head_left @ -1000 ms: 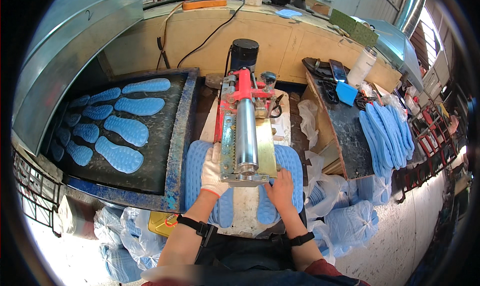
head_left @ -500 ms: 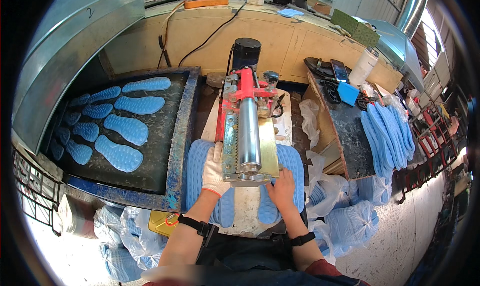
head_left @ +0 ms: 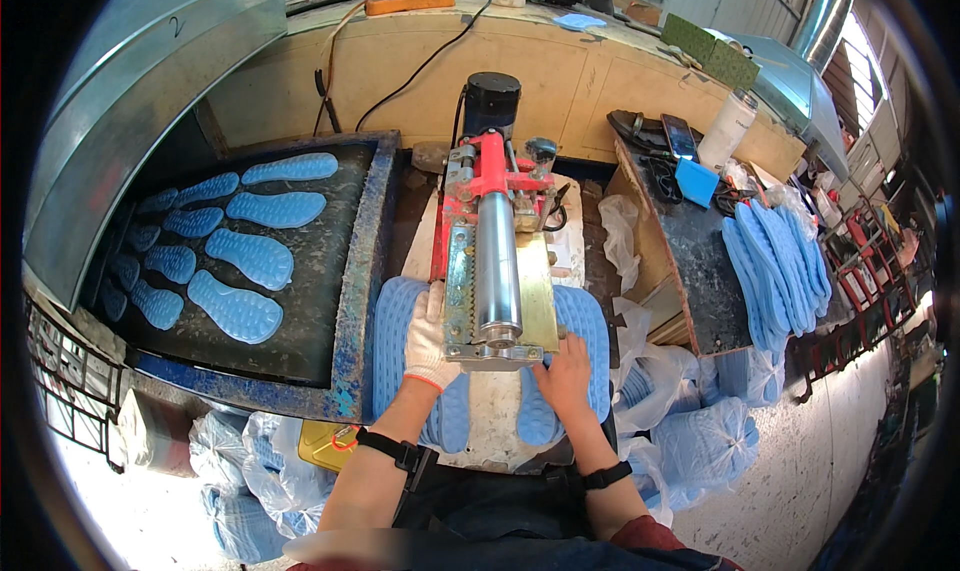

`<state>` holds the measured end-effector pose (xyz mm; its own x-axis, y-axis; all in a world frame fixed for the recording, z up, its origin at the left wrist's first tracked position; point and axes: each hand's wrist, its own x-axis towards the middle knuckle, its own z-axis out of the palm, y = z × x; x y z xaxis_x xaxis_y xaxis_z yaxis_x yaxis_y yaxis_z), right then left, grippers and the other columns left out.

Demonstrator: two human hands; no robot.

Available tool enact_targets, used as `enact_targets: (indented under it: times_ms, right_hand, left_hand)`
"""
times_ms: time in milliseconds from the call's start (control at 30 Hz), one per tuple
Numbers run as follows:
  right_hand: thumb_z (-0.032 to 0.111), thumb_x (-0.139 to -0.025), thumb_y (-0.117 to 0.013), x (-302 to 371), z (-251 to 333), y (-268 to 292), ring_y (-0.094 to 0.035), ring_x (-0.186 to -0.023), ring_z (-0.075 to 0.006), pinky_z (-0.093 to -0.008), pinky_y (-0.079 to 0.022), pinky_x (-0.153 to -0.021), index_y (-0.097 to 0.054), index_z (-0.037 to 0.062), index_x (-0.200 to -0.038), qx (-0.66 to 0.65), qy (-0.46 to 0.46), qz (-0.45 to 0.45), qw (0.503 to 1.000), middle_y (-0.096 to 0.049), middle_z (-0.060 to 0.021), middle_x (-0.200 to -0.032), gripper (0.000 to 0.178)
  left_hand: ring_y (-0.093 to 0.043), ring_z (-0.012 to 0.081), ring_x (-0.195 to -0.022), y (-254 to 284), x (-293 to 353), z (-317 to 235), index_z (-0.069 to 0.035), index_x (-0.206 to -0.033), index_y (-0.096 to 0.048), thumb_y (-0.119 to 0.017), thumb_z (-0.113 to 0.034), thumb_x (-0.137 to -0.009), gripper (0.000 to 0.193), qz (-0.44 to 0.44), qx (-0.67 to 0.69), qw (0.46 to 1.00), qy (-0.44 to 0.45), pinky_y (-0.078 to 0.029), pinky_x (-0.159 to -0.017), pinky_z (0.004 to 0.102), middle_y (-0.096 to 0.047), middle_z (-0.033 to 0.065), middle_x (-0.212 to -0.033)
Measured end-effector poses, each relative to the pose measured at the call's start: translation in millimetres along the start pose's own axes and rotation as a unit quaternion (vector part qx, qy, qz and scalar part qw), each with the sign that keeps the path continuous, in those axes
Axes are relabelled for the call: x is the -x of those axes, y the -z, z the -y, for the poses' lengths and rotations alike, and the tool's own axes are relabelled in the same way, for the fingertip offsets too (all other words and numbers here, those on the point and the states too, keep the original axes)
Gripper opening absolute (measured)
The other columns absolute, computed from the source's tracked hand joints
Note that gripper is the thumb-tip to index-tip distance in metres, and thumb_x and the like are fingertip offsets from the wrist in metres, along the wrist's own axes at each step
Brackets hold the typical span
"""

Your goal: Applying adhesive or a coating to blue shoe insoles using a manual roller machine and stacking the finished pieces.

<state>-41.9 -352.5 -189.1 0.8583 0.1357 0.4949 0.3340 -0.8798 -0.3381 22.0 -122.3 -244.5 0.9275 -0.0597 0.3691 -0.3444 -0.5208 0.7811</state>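
Between my hands stands a red-framed press machine (head_left: 488, 176) with a shiny metal cylinder (head_left: 497, 271) and a brass-coloured plate along its right side. My left hand (head_left: 427, 343), in a white knit glove, lies along the machine's left side over blue bumpy shoe soles (head_left: 392, 371); its fingers reach forward and partly vanish beside the metal head. My bare right hand (head_left: 567, 376) rests at the front right corner of the machine, over more blue soles (head_left: 590, 321). Its fingers are bent, and whatever they pinch is hidden by the hand and the machine.
To the left, a dark blue-edged tray (head_left: 345, 301) carries several blue soles (head_left: 235, 306) in rows. A stack of blue soles (head_left: 770, 276) lies on the dark side table (head_left: 690, 261) at right, near a white bottle (head_left: 728, 129). Plastic bags of soles (head_left: 705, 441) crowd the floor.
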Motion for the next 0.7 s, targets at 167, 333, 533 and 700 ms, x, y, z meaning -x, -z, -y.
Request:
enact_targets:
  times_ms: [167, 333, 533, 700]
  right_hand:
    - [0.011, -0.067, -0.078, 0, 0, -1, -0.051, -0.088, -0.0361, -0.0439, -0.043, -0.075, -0.046, -0.0006, -0.13, -0.001, 0.004, -0.006, 1.0, -0.054, -0.0171, -0.096, 0.071]
    - [0.012, -0.068, -0.077, 0, 0, -1, -0.051, -0.088, -0.0361, -0.0441, -0.043, -0.076, -0.046, -0.0006, -0.13, 0.007, -0.004, 0.0, 1.0, -0.054, -0.0173, -0.097, 0.071]
    - [0.012, -0.069, -0.076, 1, 0, 0, -0.051, -0.089, -0.0366, -0.0447, -0.043, -0.076, -0.046, -0.0005, -0.131, 0.001, -0.001, -0.002, 1.0, -0.054, -0.0177, -0.097, 0.069]
    - [0.011, -0.069, -0.076, 0, 1, 0, -0.051, -0.089, -0.0368, -0.0447, -0.043, -0.076, -0.046, -0.0007, -0.13, -0.003, -0.006, 0.004, 1.0, -0.054, -0.0178, -0.097, 0.069]
  left_hand:
    - [-0.042, 0.0376, -0.123, 4, -3, -5, -0.002, -0.127, -0.055, -0.053, -0.033, -0.082, 0.055, 0.008, -0.069, 0.997, -0.044, -0.031, -0.11, 0.0368, -0.046, 0.0195, -0.137]
    - [-0.046, 0.0351, -0.115, 1, -4, -9, -0.001, -0.125, -0.055, -0.055, -0.03, -0.082, 0.052, 0.0, -0.1, 0.994, -0.033, -0.035, -0.107, 0.0358, -0.048, 0.019, -0.132]
    - [-0.063, 0.0277, -0.095, -5, -3, -9, -0.008, -0.113, -0.063, -0.042, -0.04, -0.1, 0.04, -0.138, 0.013, 0.99, 0.014, -0.052, -0.087, 0.0432, -0.066, 0.0098, -0.109]
    - [-0.064, 0.027, -0.094, 3, -7, -7, -0.008, -0.111, -0.064, -0.043, -0.038, -0.1, 0.038, -0.104, -0.241, 0.955, -0.136, -0.053, -0.086, 0.0429, -0.066, 0.0094, -0.107]
